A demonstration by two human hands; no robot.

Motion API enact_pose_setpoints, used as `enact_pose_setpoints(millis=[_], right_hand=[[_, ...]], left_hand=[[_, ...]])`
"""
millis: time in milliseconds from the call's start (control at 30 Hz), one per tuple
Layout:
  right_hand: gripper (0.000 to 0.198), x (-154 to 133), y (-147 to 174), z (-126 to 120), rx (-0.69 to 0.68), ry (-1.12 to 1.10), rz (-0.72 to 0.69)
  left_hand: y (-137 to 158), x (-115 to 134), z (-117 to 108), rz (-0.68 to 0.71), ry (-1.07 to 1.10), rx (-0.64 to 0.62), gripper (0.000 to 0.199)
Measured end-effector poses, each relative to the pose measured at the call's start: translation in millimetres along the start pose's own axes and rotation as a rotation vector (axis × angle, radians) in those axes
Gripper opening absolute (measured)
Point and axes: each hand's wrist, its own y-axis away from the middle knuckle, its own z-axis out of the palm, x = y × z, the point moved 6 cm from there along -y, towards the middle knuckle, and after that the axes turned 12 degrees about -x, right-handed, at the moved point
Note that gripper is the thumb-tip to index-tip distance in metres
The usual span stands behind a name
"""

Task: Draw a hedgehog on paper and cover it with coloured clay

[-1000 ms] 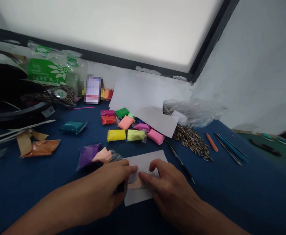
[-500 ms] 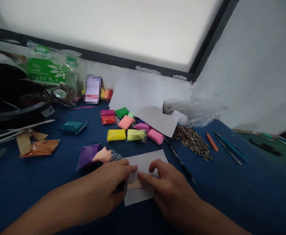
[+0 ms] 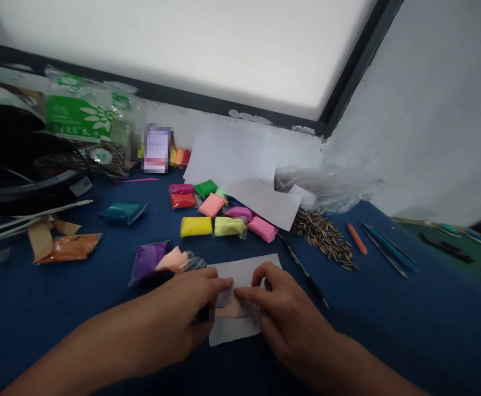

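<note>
A small white sheet of paper lies on the blue table in front of me, with a flat patch of peach clay on it. My left hand is closed over the sheet's left edge, its index fingertip resting beside the clay. Bent fingers of my right hand are drawn together at the clay's right side, pinching at it; part of the clay is hidden under them. Left of the sheet are a purple clay packet and an opened wrapper with a peach lump.
Beyond the sheet lie several clay packets, among them a yellow packet. A black pen is to the right, near a pile of sunflower seeds, an orange stick and blue tweezers. Larger paper sheets lie behind.
My right hand has shifted slightly and its fingertips have moved a little, uncovering a bit more peach clay near the left index finger. The left hand stays almost still.
</note>
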Motion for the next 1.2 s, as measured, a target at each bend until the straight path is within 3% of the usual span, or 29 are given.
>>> enact_pose_setpoints(millis=[167,300,600,933,1200], right_hand=[[0.043,1,3,1,-0.011,0.01,0.003],[0.043,1,4,2,-0.001,-0.013,-0.019],[0.042,1,2,1,0.009,-0.064,-0.03],[0.049,3,4,-2,0.065,-0.14,-0.079],[0.049,2,1,2,0.005,-0.066,-0.036]], left_hand=[[2,-3,2,-0.033,-0.017,-0.027,0.049],[4,-7,5,-0.036,0.019,-0.001,0.046],[-5,-5,8,-0.098,0.008,0.055,0.068],[-6,-6,8,-0.068,-0.003,0.036,0.068],[-5,-4,8,-0.082,-0.014,0.062,0.066]])
